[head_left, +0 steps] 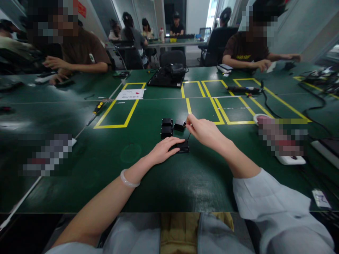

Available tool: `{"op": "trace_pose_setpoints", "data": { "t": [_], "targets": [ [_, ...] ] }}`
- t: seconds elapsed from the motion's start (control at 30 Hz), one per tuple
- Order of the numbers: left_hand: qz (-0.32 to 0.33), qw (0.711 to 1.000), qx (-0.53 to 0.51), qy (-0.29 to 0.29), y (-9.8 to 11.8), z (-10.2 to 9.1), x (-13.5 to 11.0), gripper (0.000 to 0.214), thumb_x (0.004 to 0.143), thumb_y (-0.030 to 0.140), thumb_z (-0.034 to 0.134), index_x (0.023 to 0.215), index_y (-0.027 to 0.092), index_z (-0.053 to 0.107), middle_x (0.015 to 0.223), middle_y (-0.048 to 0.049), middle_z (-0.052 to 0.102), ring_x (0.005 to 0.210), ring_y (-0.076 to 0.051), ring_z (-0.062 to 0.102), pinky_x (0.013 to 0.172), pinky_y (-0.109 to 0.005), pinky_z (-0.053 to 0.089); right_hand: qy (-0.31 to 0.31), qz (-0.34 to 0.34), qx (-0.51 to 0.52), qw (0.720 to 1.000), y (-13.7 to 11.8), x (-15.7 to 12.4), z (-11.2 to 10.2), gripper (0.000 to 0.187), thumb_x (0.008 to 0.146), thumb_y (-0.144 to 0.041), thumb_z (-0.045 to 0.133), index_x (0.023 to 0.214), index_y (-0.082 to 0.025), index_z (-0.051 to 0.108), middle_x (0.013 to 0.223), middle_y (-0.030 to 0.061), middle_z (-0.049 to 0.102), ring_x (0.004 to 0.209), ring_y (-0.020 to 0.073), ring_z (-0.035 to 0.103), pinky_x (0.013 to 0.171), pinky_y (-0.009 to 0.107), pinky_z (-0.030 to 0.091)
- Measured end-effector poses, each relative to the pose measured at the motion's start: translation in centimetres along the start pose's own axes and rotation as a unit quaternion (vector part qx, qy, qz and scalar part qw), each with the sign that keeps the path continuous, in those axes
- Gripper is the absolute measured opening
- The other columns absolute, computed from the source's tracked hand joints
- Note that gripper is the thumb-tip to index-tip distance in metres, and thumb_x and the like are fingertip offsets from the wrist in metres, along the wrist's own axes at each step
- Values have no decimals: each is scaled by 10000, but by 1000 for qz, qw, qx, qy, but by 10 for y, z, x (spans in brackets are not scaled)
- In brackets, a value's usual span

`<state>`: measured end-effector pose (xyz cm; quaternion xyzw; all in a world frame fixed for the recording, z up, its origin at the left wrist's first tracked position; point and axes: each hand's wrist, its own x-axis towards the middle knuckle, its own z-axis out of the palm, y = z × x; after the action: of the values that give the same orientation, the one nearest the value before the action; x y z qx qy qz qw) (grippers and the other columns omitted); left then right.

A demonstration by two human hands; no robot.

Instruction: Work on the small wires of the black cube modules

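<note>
Nearest the camera, in the head view, is a strip of tan cloth [178,233] between pale garment panels, just below the near edge of the green desk [169,194]. A pale right sleeve [267,197] crosses that edge; a light bracelet [129,179] is on the left wrist.

Beyond the near edge, midway along it, lies a flat black block [182,149], the piece being worked. The left hand [165,147] is laid across it: fingers extended over the top, thumb along the near side, pressing it to the desk. The right hand [203,130] is raised, its fingers pinched together on the upper end of a thin dark rod [189,137], which runs down to the block's right end. The exact contact point is too small to verify.

Two black pieces [166,129] stand one behind the other, farther from the near edge than the block; a third piece [180,124] sits to their right, just beside the right fingertips. A yellow-and-black screwdriver [98,108] lies well apart to the left.

Assessment: the left thumb and fingers should bear evenly so the block cannot pivot. The rod is best aligned squarely with its seat, under light, steady force; a slant risks slipping towards the left fingertips. Clearance from the third piece appears small; shifting it towards the far edge would be prudent.
</note>
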<state>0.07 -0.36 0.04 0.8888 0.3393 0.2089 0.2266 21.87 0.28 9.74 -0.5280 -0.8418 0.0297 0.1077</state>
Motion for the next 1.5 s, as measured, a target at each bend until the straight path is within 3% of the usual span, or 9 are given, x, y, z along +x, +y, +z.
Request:
{"op": "trace_pose_setpoints", "data": {
  "t": [0.4, 0.63, 1.27, 1.5],
  "targets": [
    [-8, 1000, 4, -5, 2, -2, 0, 401, 993, 316, 461, 1392, 275, 466, 1329, -51, 556, 1219, -219, 505, 1054, -383, 400, 2, 9, -25, 1000, -2, -2, -5, 264, 964, -289, 298, 1107, -207, 504, 850, 60, 691, 687, 176, 585, 541, 278, 219],
    [-6, 1000, 7, -3, 1, -1, 0, 398, 997, 327, 457, 1392, 280, 465, 1320, -47, 560, 1215, -215, 508, 1051, -383, 404, -3, -6, -7, 1000, 1, -1, -3, 269, 964, -399, 347, 1041, -215, 528, 835, 60, 675, 697, 176, 578, 550, 272, 228],
    [-10, 1000, 1, -7, 3, -2, 0, 403, 993, 306, 461, 1395, 275, 462, 1327, -56, 557, 1216, -222, 507, 1051, -395, 403, -3, 0, 9, 1000, 0, -3, -3, 278, 924, -283, 328, 1129, -194, 495, 847, 74, 681, 647, 166, 545, 559, 283, 227],
    [-8, 1000, 4, -3, 2, -1, 0, 404, 991, 312, 464, 1394, 282, 464, 1321, -50, 562, 1214, -221, 511, 1053, -390, 407, 0, -7, 15, 1000, 0, -2, -2, 265, 960, -362, 330, 1082, -203, 504, 864, 66, 680, 699, 174, 571, 560, 278, 239]
  ]
}}
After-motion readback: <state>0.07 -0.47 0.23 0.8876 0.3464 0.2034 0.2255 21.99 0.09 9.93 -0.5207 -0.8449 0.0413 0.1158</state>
